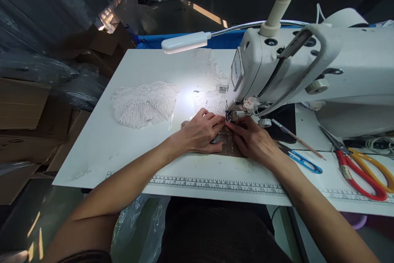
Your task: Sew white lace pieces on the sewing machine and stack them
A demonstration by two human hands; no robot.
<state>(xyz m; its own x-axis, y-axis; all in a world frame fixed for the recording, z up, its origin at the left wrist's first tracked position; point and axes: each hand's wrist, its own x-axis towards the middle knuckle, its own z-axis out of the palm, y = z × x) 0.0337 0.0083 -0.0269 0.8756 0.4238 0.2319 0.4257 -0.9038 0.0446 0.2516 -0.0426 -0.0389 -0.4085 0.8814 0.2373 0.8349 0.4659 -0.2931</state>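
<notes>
My left hand (pixel 201 131) and my right hand (pixel 250 138) meet at the presser foot (pixel 231 116) of a white sewing machine (pixel 308 70). Their fingers are pressed together on a small piece of lace (pixel 227 145) lying on the machine's bed. The fingertips of both hands pinch it right by the needle, which they partly hide. A heap of white lace pieces (pixel 143 103) lies to the left of my left hand.
More lace (pixel 212 74) lies behind the needle under a gooseneck lamp (pixel 186 42). Blue thread snips (pixel 303 162), a pencil (pixel 297 138), red scissors (pixel 358 172) and orange scissors (pixel 374 164) lie to the right. A printed ruler (pixel 215 183) runs along the table's front edge. Cardboard boxes (pixel 27 119) stand left.
</notes>
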